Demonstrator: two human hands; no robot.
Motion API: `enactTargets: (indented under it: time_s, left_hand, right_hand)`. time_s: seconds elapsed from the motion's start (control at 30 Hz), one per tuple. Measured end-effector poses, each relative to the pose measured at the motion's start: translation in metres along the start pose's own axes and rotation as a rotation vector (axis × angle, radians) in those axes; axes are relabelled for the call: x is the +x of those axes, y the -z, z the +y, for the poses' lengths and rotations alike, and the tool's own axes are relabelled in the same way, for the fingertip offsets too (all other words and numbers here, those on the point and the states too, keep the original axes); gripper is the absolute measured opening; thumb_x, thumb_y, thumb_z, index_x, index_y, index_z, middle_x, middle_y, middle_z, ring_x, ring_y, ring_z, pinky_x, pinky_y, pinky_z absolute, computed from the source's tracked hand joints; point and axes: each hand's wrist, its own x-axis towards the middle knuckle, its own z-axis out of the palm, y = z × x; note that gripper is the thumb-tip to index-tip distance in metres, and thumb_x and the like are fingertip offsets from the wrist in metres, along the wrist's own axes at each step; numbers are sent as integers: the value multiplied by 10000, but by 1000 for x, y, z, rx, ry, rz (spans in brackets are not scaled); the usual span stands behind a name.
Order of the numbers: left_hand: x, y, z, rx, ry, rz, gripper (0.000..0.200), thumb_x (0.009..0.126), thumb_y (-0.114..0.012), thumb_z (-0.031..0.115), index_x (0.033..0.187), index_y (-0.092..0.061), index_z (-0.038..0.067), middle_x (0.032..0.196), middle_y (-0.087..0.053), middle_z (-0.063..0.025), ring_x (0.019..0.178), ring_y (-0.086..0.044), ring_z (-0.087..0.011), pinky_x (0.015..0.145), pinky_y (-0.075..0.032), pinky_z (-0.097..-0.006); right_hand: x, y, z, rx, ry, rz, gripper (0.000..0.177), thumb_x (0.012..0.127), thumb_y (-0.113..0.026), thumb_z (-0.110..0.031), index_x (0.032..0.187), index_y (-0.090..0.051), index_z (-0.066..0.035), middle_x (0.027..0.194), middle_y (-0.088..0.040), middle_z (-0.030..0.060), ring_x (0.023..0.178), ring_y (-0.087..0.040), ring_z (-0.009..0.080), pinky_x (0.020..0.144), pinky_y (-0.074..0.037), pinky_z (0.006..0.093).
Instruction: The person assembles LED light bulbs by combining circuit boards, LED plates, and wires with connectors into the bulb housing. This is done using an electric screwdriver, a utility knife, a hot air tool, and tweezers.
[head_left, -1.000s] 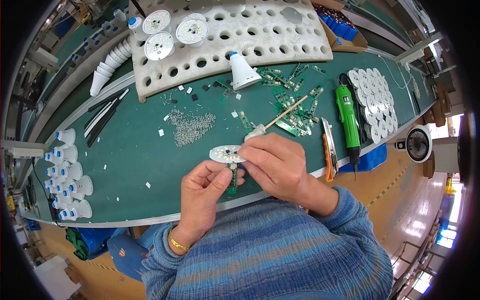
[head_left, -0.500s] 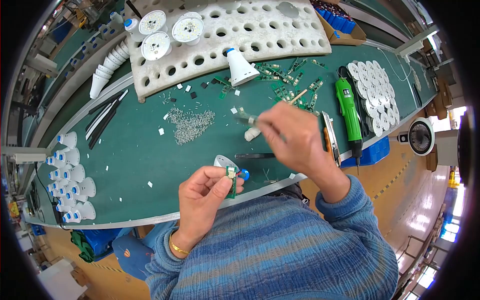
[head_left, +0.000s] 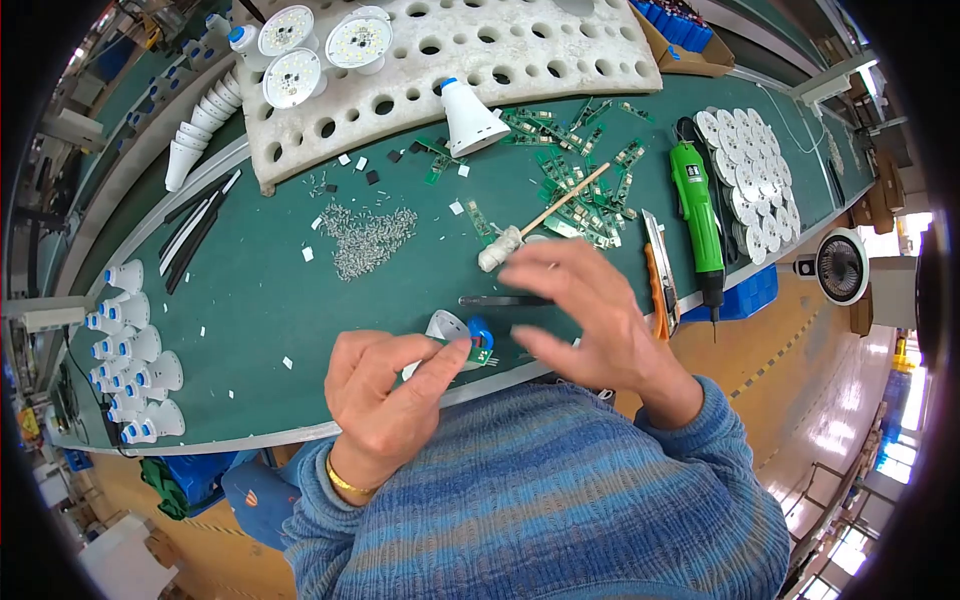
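Note:
My left hand [head_left: 390, 385] is closed in a pinch on a small green circuit board [head_left: 483, 356]. A blue round part [head_left: 480, 331] sits right beside the board. Partly behind those fingers lies a white lamp housing [head_left: 446, 325] on the mat. My right hand [head_left: 590, 315] is open, fingers apart, with nothing in it, just right of the board. By its fingertips rests a dark flat tool [head_left: 503, 300]. A wooden stick [head_left: 565, 196] with a white wrapped end [head_left: 499, 249] lies beyond that hand, near a loose circuit board [head_left: 479, 218].
Several circuit boards [head_left: 575, 175] are heaped behind the right hand. A green electric screwdriver [head_left: 697, 205], an orange-handled utility knife [head_left: 660, 280] and stacked white discs [head_left: 748, 180] lie right. Small screws [head_left: 365, 240] are piled left. A holed foam board [head_left: 460, 60] spans the back.
My right hand has come down toward the left hand and opened; the blurred thing at its fingertips is gone from them. My left hand has turned the circuit board.

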Motion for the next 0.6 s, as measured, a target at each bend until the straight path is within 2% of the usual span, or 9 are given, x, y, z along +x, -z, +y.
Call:
enactTargets:
  time_s: [0.13, 0.17, 0.27, 0.3, 0.4, 0.5, 0.6]
  left_hand:
    - [-3, -8, -6, 30, -67, -10, 299, 579, -695, 56, 871, -724, 112, 756, -581, 14, 654, -500, -177, 563, -389, -301]
    - [-2, -7, -9, 37, -76, -27, 288, 590, -696, 66, 873, -721, 112, 755, -583, 12, 656, -503, -178, 562, -389, -300]
    - [-8, -11, -19, -51, -25, -17, 296, 585, -704, 65, 880, -705, 96, 751, -588, 4, 651, -511, -179, 565, -394, -301]
    - [-7, -9, -20, -97, 36, -27, 251, 635, -717, 52, 882, -688, 81, 772, -616, -19, 657, -553, -192, 564, -416, -305]
    - [-7, -6, -28, -260, 210, 6, 174, 708, -711, 30, 876, -679, 64, 787, -634, -50, 665, -591, -213, 566, -442, -315]
    - [-2, 6, -55, -46, 284, 52, 106, 783, -689, 25, 885, -665, 32, 768, -626, -70, 645, -587, -208, 590, -471, -296]
    - [8, 11, -97, 25, 563, 42, 111, 768, -685, 35, 877, -665, 32, 780, -631, -98, 666, -608, -234, 586, -480, -321]
  right_hand:
    - [1, -15, -14, 250, 64, -106, 413, 625, -741, -39, 1008, -587, -37, 960, -634, 111, 803, -630, 283, 656, -500, 364]
    - [-2, -25, -13, 270, 22, -83, 361, 646, -741, -36, 975, -594, -27, 860, -642, 109, 717, -630, 285, 607, -496, 361]
    - [-3, -34, -12, 385, -92, -96, 278, 679, -733, -30, 925, -604, -25, 762, -636, 103, 640, -622, 286, 564, -488, 360]
    - [-2, -37, -10, 383, -61, -75, 209, 698, -727, -23, 868, -605, -28, 724, -625, 96, 603, -610, 274, 537, -479, 347]
    - [0, -40, -7, 351, -24, -94, 203, 685, -729, -13, 836, -595, -31, 721, -620, 95, 586, -602, 259, 517, -471, 337]
    - [5, -41, -6, 382, -32, -55, 199, 675, -727, 0, 811, -587, -39, 697, -613, 85, 557, -591, 234, 489, -456, 330]
    - [5, -37, -6, 400, -91, -113, 202, 670, -724, 6, 808, -586, -42, 690, -614, 81, 547, -588, 223, 487, -456, 321]
